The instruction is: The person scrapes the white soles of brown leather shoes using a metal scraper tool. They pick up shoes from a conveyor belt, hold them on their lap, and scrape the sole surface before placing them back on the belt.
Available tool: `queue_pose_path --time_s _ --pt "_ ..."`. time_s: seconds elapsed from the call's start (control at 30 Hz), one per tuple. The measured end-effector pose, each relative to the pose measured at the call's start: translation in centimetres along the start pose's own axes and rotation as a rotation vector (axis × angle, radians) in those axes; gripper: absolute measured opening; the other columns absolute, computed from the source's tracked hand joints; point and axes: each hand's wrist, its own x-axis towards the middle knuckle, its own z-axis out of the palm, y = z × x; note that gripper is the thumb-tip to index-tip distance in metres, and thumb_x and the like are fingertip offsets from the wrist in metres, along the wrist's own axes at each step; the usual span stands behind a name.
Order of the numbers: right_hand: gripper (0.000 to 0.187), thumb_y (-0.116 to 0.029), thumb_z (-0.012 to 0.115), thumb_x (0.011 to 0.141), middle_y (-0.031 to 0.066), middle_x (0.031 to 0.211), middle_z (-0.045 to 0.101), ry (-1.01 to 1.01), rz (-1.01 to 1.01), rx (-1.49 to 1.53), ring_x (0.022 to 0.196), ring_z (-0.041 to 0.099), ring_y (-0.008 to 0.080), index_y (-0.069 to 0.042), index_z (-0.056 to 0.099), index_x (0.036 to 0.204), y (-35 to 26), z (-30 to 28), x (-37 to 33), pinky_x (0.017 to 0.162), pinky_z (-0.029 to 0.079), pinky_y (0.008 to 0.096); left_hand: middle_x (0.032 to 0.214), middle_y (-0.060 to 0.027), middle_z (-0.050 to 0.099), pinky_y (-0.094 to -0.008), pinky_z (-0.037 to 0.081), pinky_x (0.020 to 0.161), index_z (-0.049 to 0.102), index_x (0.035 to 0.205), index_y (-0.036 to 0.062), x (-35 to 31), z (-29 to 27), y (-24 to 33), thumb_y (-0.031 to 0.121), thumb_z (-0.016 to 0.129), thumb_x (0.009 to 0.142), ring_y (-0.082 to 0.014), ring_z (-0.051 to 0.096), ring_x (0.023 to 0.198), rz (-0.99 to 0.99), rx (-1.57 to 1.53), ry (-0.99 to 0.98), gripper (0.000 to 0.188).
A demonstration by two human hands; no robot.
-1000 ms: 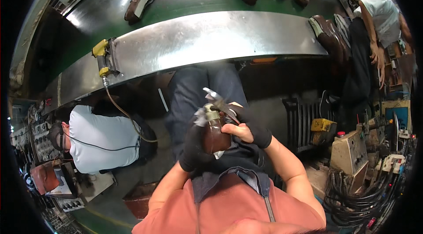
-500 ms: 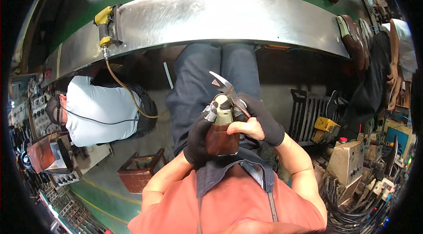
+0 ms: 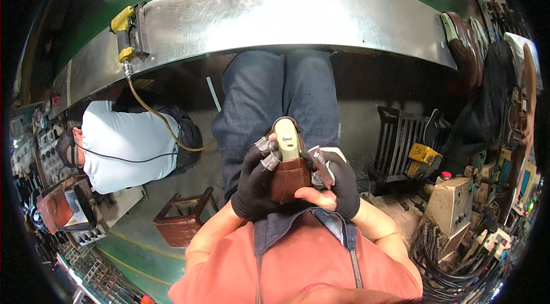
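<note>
A brown leather shoe (image 3: 289, 181) on a pale last rests in my lap, its cream underside facing up with a small metal-edged hole in it. My left hand (image 3: 255, 181), in a black glove with silver tape round the fingertips, closes round the shoe's left side. My right hand (image 3: 341, 183), also in a black glove with the thumb bare, is closed on the hammer (image 3: 322, 167) at the shoe's right side. Its brown, flat end points up toward the shoe; the rest is mostly hidden by the fingers. The right thumb lies by the shoe's near end.
A metal-topped bench (image 3: 258, 12) spans the front, with a yellow air nailer (image 3: 123, 32) and its hose at left. Brown shoes (image 3: 461, 46) lie at its right end; others sit on the green surface beyond. A co-worker (image 3: 132, 146) bends at left, near a wooden stool (image 3: 183, 218). Machinery (image 3: 450, 206) stands right.
The hammer's metal claw head, raised over the shoe before, has swung down and away to the right. More of the shoe's cream underside now shows. Both hands stay at the shoe.
</note>
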Motion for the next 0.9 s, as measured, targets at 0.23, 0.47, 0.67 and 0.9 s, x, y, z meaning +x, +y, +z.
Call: queue_pose_path --time_s 0.23,0.47,0.67,0.9 --pt "0.067 -0.040 0.091 0.063 0.0097 0.115 0.061 0.066 -0.161 -0.055 0.098 0.058 0.0269 -0.001 0.065 0.111 0.5 0.4 -0.6 0.082 0.049 0.0377 0.139 -0.0218 0.047 -0.0499 0.041 0.107 0.047 0.134 0.0037 -2.3 -0.2 -0.9 0.013 0.075 0.082 -0.0361 0.049 0.129 0.002 0.017 -0.035 0.061" --pt "0.080 -0.068 0.076 0.067 0.0141 0.110 0.059 0.069 0.005 0.169 0.100 0.056 0.0286 0.001 0.061 0.105 3.8 2.0 -1.5 0.087 0.046 0.0384 0.135 -0.0130 0.053 -0.0400 0.040 0.109 0.049 0.138 0.0055 -1.1 2.6 -5.0 0.038 0.058 0.095 -0.0255 0.051 0.126 -0.638 -0.511 0.054 0.054" --pt "0.067 -0.056 0.077 0.077 0.0146 0.096 0.058 0.107 0.061 0.255 0.087 0.057 0.0278 0.002 0.061 0.107 6.7 0.9 2.8 0.081 0.046 0.0373 0.131 -0.0118 0.057 -0.0355 0.045 0.103 0.042 0.142 0.0044 5.9 -1.5 -3.8 0.009 0.076 0.082 -0.0203 0.056 0.118 -0.534 -0.252 -0.404 0.069" --pt "0.050 -0.048 0.043 0.104 0.0004 0.083 0.060 0.003 0.541 0.420 0.073 0.053 0.0093 -0.005 0.065 0.092 9.3 3.2 2.9 0.071 0.043 0.0235 0.134 -0.0188 0.054 -0.0361 0.044 0.103 0.036 0.142 -0.0021 5.3 1.8 -5.8 0.015 0.077 0.080 -0.0259 0.053 0.125 -0.870 -0.178 -0.110 0.077"
